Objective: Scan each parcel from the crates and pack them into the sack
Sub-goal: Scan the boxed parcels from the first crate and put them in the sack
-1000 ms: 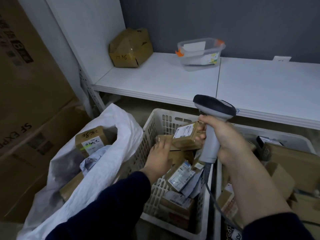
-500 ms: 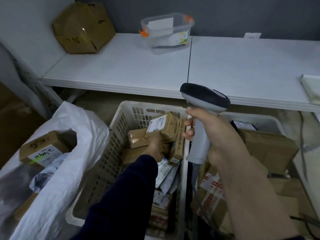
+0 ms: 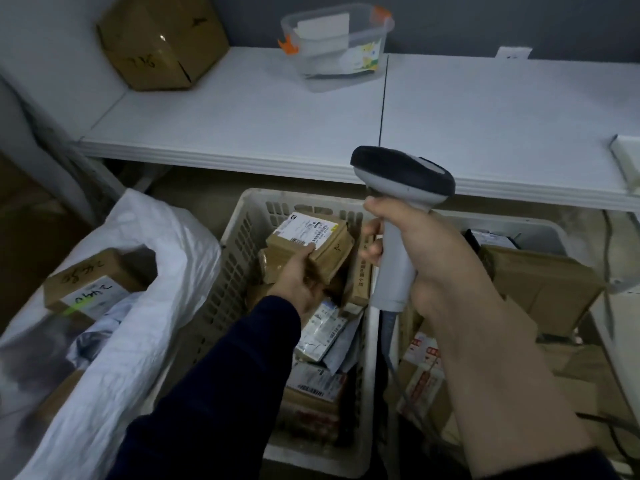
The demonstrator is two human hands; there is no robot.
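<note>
One left hand (image 3: 298, 283) grips one labelled parcel (image 3: 313, 241) over the left crate (image 3: 239, 233). One right hand (image 3: 427, 252) grips one scanner (image 3: 403, 174) beside the right crate (image 3: 512, 219). One sack (image 3: 138, 327) sits left.

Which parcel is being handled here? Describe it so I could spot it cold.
Find the slatted white crate right of the white sack. At its far end, the left hand holds one brown box above the pile. Unlike its neighbours, it is held aloft, white label facing up.
</note>
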